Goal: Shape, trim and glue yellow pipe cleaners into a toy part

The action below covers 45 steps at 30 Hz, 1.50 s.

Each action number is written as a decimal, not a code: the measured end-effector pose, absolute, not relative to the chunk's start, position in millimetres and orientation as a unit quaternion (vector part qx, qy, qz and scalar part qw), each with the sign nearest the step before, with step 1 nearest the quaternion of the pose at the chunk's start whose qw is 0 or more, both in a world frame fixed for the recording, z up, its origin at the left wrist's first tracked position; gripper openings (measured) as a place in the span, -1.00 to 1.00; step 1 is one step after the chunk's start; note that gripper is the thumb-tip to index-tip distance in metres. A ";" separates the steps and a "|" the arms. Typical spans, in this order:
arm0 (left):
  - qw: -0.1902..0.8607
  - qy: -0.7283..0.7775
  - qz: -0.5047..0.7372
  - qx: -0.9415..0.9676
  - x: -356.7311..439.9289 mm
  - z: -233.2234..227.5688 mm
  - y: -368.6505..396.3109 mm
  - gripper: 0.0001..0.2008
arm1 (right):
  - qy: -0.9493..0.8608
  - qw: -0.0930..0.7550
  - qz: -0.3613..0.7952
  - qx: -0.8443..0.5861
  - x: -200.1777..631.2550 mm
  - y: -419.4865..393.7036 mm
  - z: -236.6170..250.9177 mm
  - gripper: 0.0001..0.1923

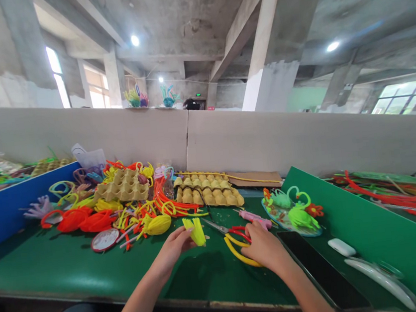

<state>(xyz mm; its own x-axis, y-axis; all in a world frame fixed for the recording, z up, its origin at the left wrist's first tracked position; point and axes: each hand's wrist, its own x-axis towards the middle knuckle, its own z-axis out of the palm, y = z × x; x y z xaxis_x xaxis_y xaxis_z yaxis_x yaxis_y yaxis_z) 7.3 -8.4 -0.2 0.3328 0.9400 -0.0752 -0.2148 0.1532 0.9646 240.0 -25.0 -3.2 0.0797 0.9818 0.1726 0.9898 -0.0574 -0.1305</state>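
Observation:
My left hand (173,250) pinches a small yellow fuzzy piece (196,231) just above the green table (66,267). My right hand (265,247) rests on the table with its fingers around the red and yellow handles of a pair of scissors (229,237), whose blades point up and left toward the yellow piece. A pink glue gun (254,216) lies just beyond my right hand.
A heap of coloured pipe cleaners (124,210) and egg cartons (206,191) fills the table's far side. A plate with green fuzzy swans (293,211) sits right of centre. A green divider board (366,228) and a blue one (7,209) flank the space; a cardboard wall (266,139) stands behind.

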 end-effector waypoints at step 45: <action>0.480 0.403 0.524 0.577 -2.5 -0.4 -0.1 -0.66 | -0.725 0.360 -0.051 -0.585 172.9 -39.0 -37.3 -0.64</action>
